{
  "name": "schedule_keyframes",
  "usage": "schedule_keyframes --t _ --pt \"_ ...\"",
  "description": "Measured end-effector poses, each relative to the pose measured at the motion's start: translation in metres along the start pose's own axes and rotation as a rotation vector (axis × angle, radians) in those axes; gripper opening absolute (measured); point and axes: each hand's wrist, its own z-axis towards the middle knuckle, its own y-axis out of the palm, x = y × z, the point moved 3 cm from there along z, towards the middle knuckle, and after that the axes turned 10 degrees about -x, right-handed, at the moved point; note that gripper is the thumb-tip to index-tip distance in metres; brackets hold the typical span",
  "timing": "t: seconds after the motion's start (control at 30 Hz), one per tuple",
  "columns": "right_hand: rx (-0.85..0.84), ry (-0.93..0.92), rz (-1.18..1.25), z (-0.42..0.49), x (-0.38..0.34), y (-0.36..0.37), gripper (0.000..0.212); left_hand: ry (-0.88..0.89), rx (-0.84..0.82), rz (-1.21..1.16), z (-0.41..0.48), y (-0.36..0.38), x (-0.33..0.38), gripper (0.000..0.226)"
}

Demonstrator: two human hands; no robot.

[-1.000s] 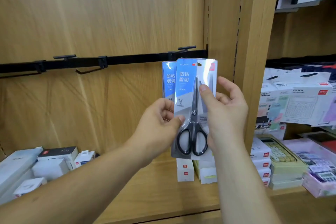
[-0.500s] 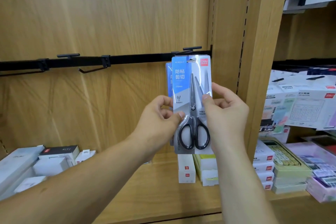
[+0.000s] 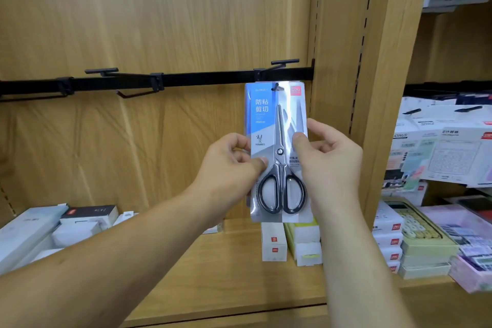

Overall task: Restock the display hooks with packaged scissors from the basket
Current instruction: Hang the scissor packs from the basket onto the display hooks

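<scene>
1. Location: the blue-and-clear blister pack of black-handled steel scissors (image 3: pixel 262 114) hangs upright at the right end of the black metal rail (image 3: pixel 207 78), just beside the wooden shelf upright (image 3: pixel 332 34). The tip of the black wire hook (image 3: pixel 275 86) shows in the pack's hang hole.
2. Grip: the left hand (image 3: pixel 229 168) pinches the pack's left edge, thumb on the front near the pivot and fingers curled behind. The right hand (image 3: pixel 330 157) pinches the right edge, thumb on the front and the other fingers behind.
3. Step in hand, judged: seating the pack on the hook. Hold the card square and slide it straight back along the wire. Avoid creasing the card at the hole. Let go of both edges together so it does not swing.
4. Not resolved:
   - How far the wire passes through the hole cannot be told.
   - A blue sliver at the pack's left edge may be a second pack behind it; uncertain.
   - The fingertips behind the card are hidden.
   - The basket is out of view.
   - The small print is unreadable.
</scene>
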Motion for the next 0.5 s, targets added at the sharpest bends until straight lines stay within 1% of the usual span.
schedule_keyframes --t 0.13,0.23,0.3,0.4,0.5 --pt "0.023 0.024 -0.101 -0.002 0.009 0.002 0.031 -0.019 0.041 0.065 0.007 -0.003 -0.010 0.015" --pt "0.001 0.036 -0.208 -0.005 0.014 0.005 0.040 -0.074 0.086 0.047 0.015 -0.007 -0.022 0.023" --pt "-0.054 0.073 -0.166 -0.007 0.021 0.006 0.040 -0.103 0.147 0.074 0.020 -0.009 -0.029 0.033" --pt "-0.120 0.110 -0.092 -0.010 0.036 0.006 0.043 -0.064 0.204 0.210 0.020 -0.010 -0.040 0.038" --pt "-0.127 0.093 -0.105 -0.011 0.042 0.006 0.053 -0.012 0.124 0.249 0.018 -0.007 -0.050 0.046"
